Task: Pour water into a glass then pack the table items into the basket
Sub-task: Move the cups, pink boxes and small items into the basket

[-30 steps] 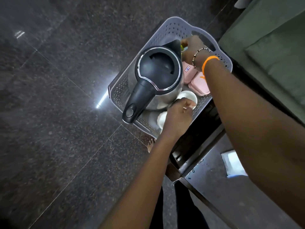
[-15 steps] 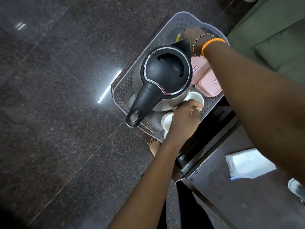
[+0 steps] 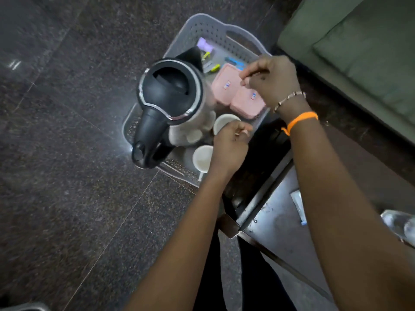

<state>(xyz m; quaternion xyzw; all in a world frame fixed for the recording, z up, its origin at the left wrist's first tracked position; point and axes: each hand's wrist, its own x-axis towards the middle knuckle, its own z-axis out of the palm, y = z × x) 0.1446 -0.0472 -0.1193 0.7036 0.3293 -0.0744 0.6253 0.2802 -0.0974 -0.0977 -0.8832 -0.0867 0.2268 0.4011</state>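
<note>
A grey perforated basket [image 3: 203, 25] stands on the dark floor. Inside it sit a steel kettle [image 3: 171, 95] with a black lid and handle, two pink lidded boxes [image 3: 242, 102], two white cups [image 3: 202, 159] and small pens and a purple item [image 3: 203, 44] at the far end. My left hand [image 3: 229, 149] is curled at the basket's near right rim, beside the upper white cup [image 3: 222, 122]; what it grips is hidden. My right hand [image 3: 272, 80] hovers over the pink boxes with loosely curled fingers, holding nothing.
A steel table [image 3: 280, 223] fills the lower right, carrying a white packet [image 3: 298, 206] and a clear plastic bottle [image 3: 399, 223] at the frame's edge. A green sofa [image 3: 359, 41] stands to the basket's right. Open granite floor lies to the left.
My right hand has drawn back from the basket's far end to above the pink boxes, uncovering the pens there. My left hand stays at the near rim by the cup.
</note>
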